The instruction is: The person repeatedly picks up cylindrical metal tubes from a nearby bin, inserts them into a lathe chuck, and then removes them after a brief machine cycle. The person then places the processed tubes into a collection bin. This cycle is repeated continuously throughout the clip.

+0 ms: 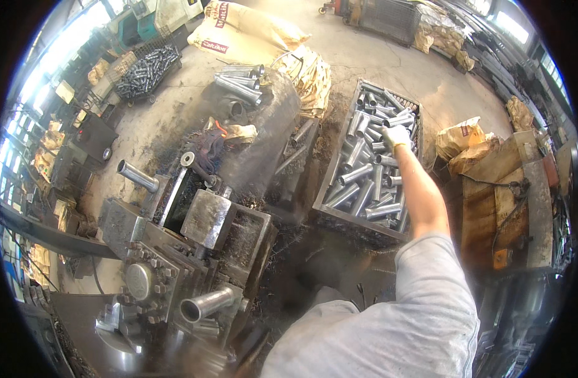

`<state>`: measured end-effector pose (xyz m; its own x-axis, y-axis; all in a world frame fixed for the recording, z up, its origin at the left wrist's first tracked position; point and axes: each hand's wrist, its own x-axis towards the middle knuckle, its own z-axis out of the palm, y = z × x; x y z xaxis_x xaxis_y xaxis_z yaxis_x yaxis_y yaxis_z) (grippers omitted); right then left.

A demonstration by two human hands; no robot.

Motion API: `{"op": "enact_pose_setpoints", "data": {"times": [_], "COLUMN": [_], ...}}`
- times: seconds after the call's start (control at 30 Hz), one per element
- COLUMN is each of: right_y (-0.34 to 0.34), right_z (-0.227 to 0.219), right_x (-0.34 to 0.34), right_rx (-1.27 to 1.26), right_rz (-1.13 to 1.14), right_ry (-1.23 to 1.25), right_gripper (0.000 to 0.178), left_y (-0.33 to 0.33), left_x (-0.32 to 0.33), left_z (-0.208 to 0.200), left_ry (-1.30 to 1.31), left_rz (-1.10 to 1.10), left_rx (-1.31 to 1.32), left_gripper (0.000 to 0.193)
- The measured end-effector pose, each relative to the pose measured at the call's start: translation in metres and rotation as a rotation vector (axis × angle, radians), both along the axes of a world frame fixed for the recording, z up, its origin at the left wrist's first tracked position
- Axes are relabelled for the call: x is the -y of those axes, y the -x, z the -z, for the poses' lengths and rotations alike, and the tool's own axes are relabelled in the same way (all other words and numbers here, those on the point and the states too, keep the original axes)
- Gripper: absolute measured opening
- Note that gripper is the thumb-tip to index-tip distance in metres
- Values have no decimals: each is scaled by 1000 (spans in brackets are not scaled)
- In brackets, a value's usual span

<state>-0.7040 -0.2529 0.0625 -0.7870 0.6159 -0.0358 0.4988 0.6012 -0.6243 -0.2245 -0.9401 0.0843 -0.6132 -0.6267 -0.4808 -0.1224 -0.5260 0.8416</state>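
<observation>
At two o'clock, the gloved right hand [397,135] reaches over shiny tubes [357,174] in a box [363,223]. I can't tell either hand's grip.

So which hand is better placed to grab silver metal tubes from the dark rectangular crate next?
Likely the right hand: white-gloved, it is over the silver tubes in the crate; the left hand is out of view.

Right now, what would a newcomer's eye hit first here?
Probably the crate full of shiny metal tubes, right of centre, with the gloved right hand over its far right part. Then the grimy machine left of centre, and the large yellowish sack at the top, left of middle.
</observation>
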Motion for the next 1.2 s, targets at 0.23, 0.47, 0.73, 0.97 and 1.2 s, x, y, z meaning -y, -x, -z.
{"op": "enact_pose_setpoints", "data": {"times": [0.23, 0.47, 0.73, 0.97, 1.2], "right_y": [-136, -241, -335, -316, -324], "right_z": [-89, -122, -55, -47, -136], "right_x": [333, 517, 584, 630, 683], "right_rx": [-543, 33, 39, 130, 485], "right_rz": [-1452, -1653, -1883, -1674, -1869], "right_ry": [122, 134, 27, 87, 337], "right_gripper": [51, 63, 56, 38, 88], "left_y": [-1, -12, -30, -58, 6], "left_x": [0, -36, 18, 77, 66], "left_z": [-2, -36, -33, -5, -72], "left_ry": [-247, -283, -391, -196, -41], "left_rz": [32, 105, -144, -214, -287], "left_rx": [-182, -264, -305, -393, -548], "left_gripper": [47, 38, 36, 52, 68]}}
